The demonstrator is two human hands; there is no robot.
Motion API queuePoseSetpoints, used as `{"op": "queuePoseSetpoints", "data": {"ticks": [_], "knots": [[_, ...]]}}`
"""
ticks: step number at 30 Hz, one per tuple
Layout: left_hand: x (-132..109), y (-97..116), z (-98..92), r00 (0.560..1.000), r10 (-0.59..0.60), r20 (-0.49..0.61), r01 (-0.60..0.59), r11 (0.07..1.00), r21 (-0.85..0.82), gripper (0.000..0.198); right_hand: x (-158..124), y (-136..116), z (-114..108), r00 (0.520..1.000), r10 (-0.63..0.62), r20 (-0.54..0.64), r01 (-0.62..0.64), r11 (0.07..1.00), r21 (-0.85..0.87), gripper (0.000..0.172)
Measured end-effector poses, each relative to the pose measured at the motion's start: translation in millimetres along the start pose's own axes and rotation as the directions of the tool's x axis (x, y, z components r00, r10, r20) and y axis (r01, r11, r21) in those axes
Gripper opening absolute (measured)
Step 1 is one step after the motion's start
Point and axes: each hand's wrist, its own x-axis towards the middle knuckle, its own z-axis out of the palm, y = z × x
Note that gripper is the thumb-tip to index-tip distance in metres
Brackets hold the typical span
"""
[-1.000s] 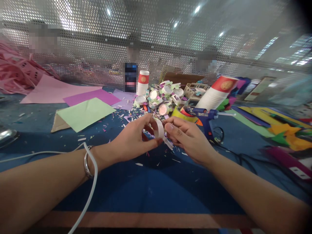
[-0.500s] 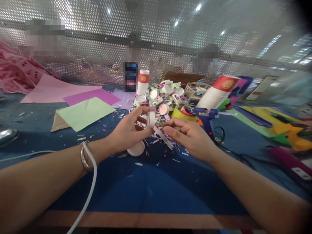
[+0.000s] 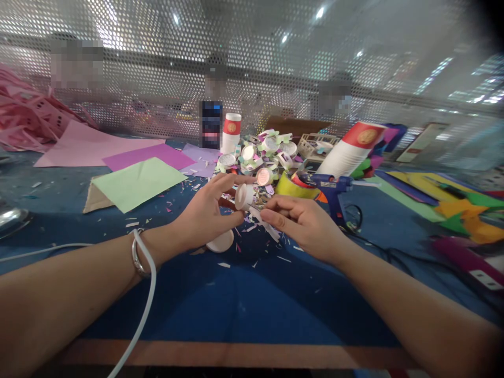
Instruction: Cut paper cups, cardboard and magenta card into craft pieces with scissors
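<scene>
My left hand [image 3: 208,212] curves round a small white paper cup bottom [image 3: 243,197], a low ring with a round base, with the index finger above it and the thumb below. The ring is tilted, its round face toward the left. My right hand [image 3: 301,223] is closed in a pinch just to its right, on a narrow white paper strip [image 3: 255,210] beside the ring. The fingertips partly hide where strip and ring meet. Under my left hand a white paper disc [image 3: 221,241] lies on the table.
Behind my hands is a heap of decorated cup bottoms [image 3: 271,144] among paper scraps. A stack of paper cups [image 3: 342,155] leans beside a blue glue gun [image 3: 333,184] and a yellow tape roll [image 3: 289,185]. Coloured sheets [image 3: 139,181] lie left; a white cable [image 3: 147,294] crosses my left wrist.
The cup bottom has turned so its round face shows more. My left thumb has shifted slightly left, and my right fingertips have moved left, closer to the ring.
</scene>
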Motion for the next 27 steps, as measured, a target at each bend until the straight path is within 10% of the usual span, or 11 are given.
{"op": "queuePoseSetpoints", "data": {"ticks": [27], "knots": [[-0.5, -2.2, 1.4, 0.996, 0.073, -0.058, -0.075, 0.997, -0.027, 0.046, -0.6, 6.3, -5.1, 0.996, 0.001, 0.088, 0.000, 1.000, -0.005, 0.039]]}}
